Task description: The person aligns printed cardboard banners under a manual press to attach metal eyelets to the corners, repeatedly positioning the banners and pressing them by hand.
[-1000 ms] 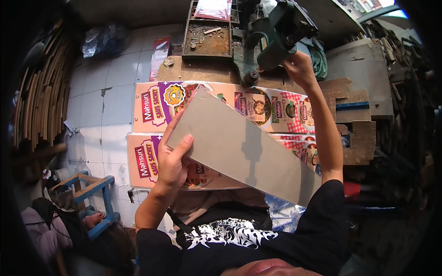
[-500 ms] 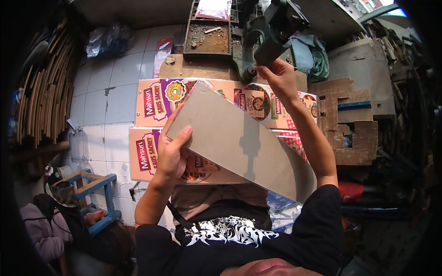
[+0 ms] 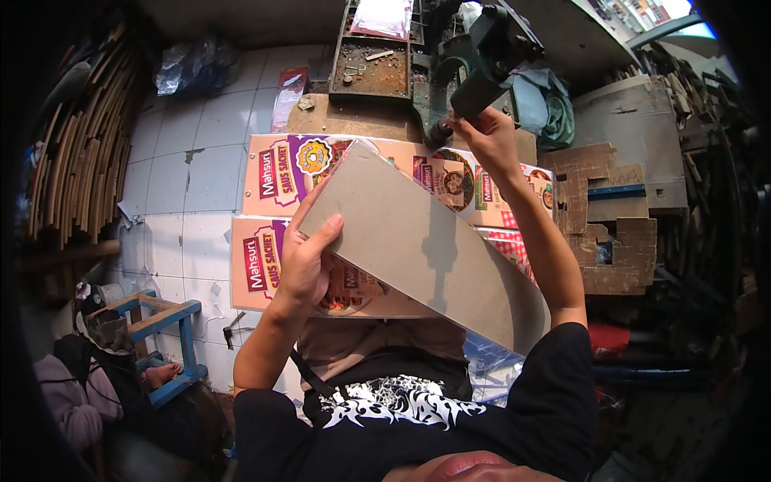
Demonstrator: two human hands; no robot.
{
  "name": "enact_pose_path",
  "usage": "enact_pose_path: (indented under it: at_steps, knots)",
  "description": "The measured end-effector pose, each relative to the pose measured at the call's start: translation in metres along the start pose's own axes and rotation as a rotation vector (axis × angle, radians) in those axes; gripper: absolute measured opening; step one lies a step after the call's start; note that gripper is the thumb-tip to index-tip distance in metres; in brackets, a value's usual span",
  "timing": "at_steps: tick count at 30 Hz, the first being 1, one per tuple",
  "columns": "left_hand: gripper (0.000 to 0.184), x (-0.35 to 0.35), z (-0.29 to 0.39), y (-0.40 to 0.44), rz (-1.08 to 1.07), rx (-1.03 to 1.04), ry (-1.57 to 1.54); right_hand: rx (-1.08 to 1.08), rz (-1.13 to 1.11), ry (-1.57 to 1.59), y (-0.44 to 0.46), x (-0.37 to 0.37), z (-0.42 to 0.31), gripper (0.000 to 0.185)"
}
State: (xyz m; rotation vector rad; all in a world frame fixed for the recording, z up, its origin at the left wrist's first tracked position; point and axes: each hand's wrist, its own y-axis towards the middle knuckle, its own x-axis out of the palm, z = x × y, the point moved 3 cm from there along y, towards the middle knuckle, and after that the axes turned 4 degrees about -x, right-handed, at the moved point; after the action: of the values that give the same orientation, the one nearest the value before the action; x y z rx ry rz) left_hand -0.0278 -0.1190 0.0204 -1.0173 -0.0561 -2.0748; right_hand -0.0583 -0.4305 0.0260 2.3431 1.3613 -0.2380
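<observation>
My left hand [image 3: 309, 253] grips the left edge of a grey board [image 3: 414, 241], thumb on top and fingers underneath. The board slants from upper left to lower right, its far corner over the printed Mahsuri sheets [image 3: 269, 173]. My right hand [image 3: 488, 136] reaches under the head of a dark green press [image 3: 482, 88], beside its lower post. Its thumb and fingers are pinched together; what lies between them, if anything, is too small to make out. A lower printed sheet [image 3: 255, 261] shows partly from beneath the board and my left hand.
A dirty metal tray [image 3: 373, 68] with small bits stands left of the press. Cut cardboard [image 3: 594, 201] lies at the right, and wooden strips [image 3: 88, 153] are stacked at the left. Another person's foot [image 3: 163, 374] is near a blue-framed stool [image 3: 185, 345].
The view has shifted a little. My left hand and the board's upper end have moved slightly right; my right hand stays pinched beneath the press head.
</observation>
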Motion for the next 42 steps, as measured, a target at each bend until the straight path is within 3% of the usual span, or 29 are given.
enact_pose_path:
  at_steps: [3,6,7,9,12,16,18,19,22,26,27,30,36,42]
  knots:
    - [0.055,-0.001,0.001,-0.001,0.008,-0.015,0.008,0.079,0.036,0.048,-0.009,-0.016,-0.009,0.018]
    - [0.054,0.003,0.004,0.003,-0.009,-0.006,0.000,0.304,0.166,0.661,-0.027,-0.037,0.002,0.007]
    - [0.054,0.003,0.005,0.004,-0.008,-0.015,-0.017,0.291,0.164,0.664,-0.032,-0.048,0.006,0.007]
    - [0.054,0.003,0.004,-0.003,0.005,-0.034,-0.030,0.505,0.268,1.034,-0.057,-0.067,0.020,0.012]
    - [0.053,0.010,0.008,-0.004,-0.011,-0.034,-0.052,0.627,0.289,1.174,-0.088,-0.082,0.003,0.022]
    - [0.055,0.038,0.019,-0.007,-0.106,-0.069,-0.011,0.676,0.280,1.082,-0.121,-0.092,-0.024,0.023]
    - [0.058,0.049,0.015,-0.003,-0.161,-0.204,0.057,0.588,-0.007,0.894,-0.137,-0.091,-0.039,0.025]
    - [0.059,0.053,0.009,0.001,-0.174,-0.257,0.071,0.599,0.023,0.701,-0.148,-0.089,-0.039,0.032]
    - [0.058,0.065,-0.005,0.012,-0.266,-0.362,0.123,0.609,-0.157,0.394,-0.179,-0.078,-0.040,0.038]
    - [0.056,0.081,-0.015,0.034,-0.331,-0.463,0.178,0.675,-0.057,0.360,-0.204,-0.065,-0.050,0.044]
    - [0.055,0.082,-0.018,0.041,-0.343,-0.465,0.184,0.585,-0.090,0.300,-0.214,-0.075,-0.024,0.042]
    - [0.054,0.087,-0.019,0.058,-0.337,-0.501,0.192,0.503,-0.115,0.239,-0.202,-0.070,-0.039,0.038]
    - [0.046,0.073,-0.030,0.085,-0.267,-0.438,0.312,0.413,-0.142,0.069,-0.176,-0.064,-0.038,0.031]
    - [0.040,0.062,-0.032,0.095,-0.251,-0.303,0.331,0.212,-0.110,-0.256,-0.157,-0.058,-0.053,0.050]
